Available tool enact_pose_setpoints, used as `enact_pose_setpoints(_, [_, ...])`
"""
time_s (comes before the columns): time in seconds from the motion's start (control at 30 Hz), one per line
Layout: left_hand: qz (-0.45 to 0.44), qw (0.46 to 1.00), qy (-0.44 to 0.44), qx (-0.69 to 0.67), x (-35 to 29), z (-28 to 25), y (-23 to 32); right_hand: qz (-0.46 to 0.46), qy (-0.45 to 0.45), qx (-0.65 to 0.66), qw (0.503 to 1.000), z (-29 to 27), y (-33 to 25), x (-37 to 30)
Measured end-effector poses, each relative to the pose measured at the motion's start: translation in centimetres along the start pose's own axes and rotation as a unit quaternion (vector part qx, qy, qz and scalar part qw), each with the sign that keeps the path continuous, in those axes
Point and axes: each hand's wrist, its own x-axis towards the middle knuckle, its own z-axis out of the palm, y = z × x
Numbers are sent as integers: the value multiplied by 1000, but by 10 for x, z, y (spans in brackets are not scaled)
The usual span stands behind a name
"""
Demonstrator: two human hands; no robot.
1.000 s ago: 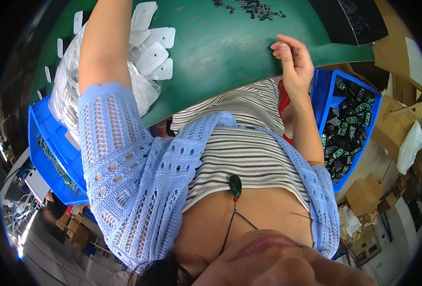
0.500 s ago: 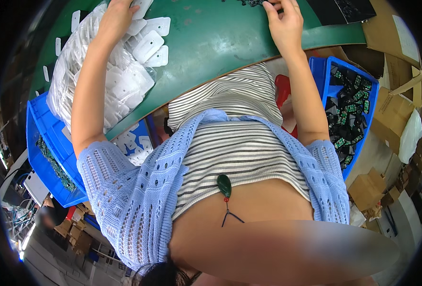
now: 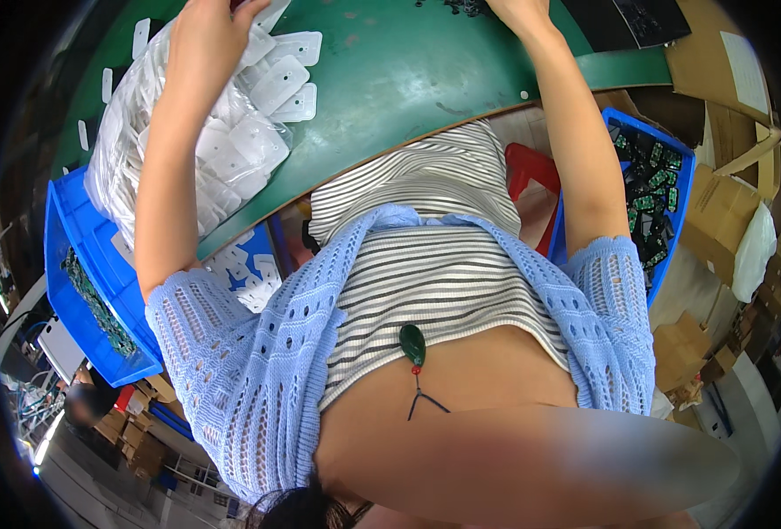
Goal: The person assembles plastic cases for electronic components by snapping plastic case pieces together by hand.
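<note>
My left hand [image 3: 207,44] is at the top edge, above a clear plastic bag [image 3: 130,132] full of flat white plastic pieces [image 3: 278,85] with rounded corners and small holes. Its thumb and fingers curl round a small dark thing, mostly cut off by the picture's edge. My right hand [image 3: 521,11] is at the top edge too, over the far side of the green table [image 3: 390,79]; its fingers lie outside the picture. Just left of it is a cluster of small black parts [image 3: 465,7].
Right of me, a blue bin [image 3: 686,189] holds black pieces with green circuit boards. Another blue bin [image 3: 60,304] with green boards stands at the left. A red stool [image 3: 527,172] is under the table edge. Cardboard boxes [image 3: 717,212] stack up at the right.
My right hand has moved farther away, so its fingers have left the picture. My left hand has shifted slightly, and a small dark thing now shows by its thumb.
</note>
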Motion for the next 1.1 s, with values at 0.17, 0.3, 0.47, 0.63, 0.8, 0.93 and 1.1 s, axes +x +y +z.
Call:
enact_pose_setpoints(0.17, [-7, 992, -7, -125, -45, 20, 9, 12, -20, 14, 1000, 2, 0, -2])
enact_pose_setpoints(0.3, [19, 948, 41, -314, -70, 50, 27, 38, -36, 103, 993, 8, 1, -5])
enact_pose_setpoints(0.47, [-64, 884, 22, -462, -71, 75, 43, 70, -62, 477, 874, -12, -32, -36])
enact_pose_setpoints(0.63, [-4, 904, 94, -417, -64, 82, 54, 164, -141, 599, 771, -20, -46, -70])
enact_pose_setpoints(0.8, [-17, 910, 43, -412, -58, 73, 74, 149, -146, 549, 809, -21, -50, -88])
enact_pose_setpoints(0.93, [214, 779, 284, -517, -45, 119, 67, 129, -122, 594, 784, -14, -58, -92])
enact_pose_setpoints(1.1, [13, 933, 47, -356, -58, 87, 70, 174, -65, 595, 782, -15, -63, -93])
